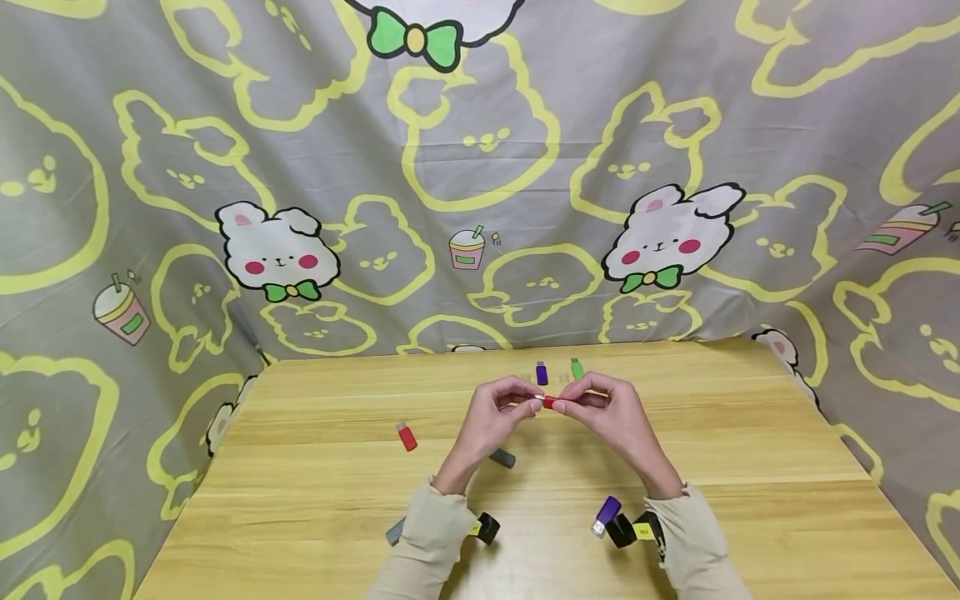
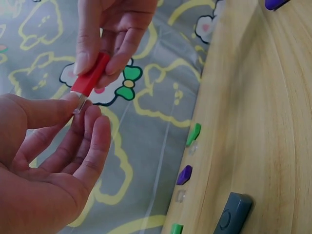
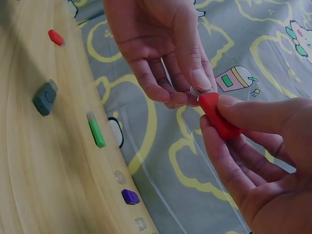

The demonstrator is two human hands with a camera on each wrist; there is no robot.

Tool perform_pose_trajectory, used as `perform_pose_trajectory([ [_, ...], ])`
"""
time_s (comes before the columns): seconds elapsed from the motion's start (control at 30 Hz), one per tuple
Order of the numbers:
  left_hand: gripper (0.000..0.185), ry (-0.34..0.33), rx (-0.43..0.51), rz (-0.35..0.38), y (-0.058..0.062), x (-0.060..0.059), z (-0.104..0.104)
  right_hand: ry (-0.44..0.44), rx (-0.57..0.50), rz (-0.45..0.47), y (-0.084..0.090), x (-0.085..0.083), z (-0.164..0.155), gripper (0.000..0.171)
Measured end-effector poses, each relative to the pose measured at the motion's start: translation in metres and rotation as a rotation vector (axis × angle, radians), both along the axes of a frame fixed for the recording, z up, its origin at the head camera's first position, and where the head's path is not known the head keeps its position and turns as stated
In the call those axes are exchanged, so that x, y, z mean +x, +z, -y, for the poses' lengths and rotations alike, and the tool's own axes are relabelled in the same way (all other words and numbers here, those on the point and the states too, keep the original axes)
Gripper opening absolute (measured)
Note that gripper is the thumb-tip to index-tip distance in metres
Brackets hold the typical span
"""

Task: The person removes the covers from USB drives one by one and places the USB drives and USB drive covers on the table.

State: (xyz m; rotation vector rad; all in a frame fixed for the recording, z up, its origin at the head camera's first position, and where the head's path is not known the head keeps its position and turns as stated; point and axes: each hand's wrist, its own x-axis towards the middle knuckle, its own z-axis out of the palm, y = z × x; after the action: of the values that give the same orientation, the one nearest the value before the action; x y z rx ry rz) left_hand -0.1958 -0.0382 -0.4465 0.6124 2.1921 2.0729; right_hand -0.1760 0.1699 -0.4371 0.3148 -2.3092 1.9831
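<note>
Two hands are up in the air over the middle of the desk [image 1: 315,467], close together. The right hand [image 1: 611,412] pinches a little red stick [image 1: 551,402] between its thumb and fingers. The left hand [image 1: 498,408] pinches the clear cap [image 2: 80,103] on the end of that red stick, with its thumb and first finger. So the red stick is held between both hands, above the wood, not touching the desk.

Other small sticks lie about on the desk. A second red stick [image 1: 406,436] lies to the left of the hands. A grey stick [image 1: 503,457] lies just under the left hand's wrist. At the far edge, past the hands, a purple stick [image 1: 542,373] and a green stick [image 1: 577,367] lie side by side, with little clear caps near them. Close to the person's right sleeve lies another purple stick with a silver end [image 1: 606,514].

Behind the desk hangs a grey cloth with yellow bunny shapes and white bunnies [image 1: 277,250].
</note>
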Motion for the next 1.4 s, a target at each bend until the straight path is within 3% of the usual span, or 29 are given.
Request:
perform_pose_trajectory([
  [0.77,0.011,-0.005,-0.063,-0.024,-0.0002,0.0015,-0.0011,0.063,0.221,-0.054,-0.0037,0.0045,0.0052,0.009],
  [1.4,0.006,0.076,-0.093,-0.028,-0.0004,0.0016,-0.0004,0.078,0.232,-0.044,-0.0055,-0.0002,0.0090,0.010],
])
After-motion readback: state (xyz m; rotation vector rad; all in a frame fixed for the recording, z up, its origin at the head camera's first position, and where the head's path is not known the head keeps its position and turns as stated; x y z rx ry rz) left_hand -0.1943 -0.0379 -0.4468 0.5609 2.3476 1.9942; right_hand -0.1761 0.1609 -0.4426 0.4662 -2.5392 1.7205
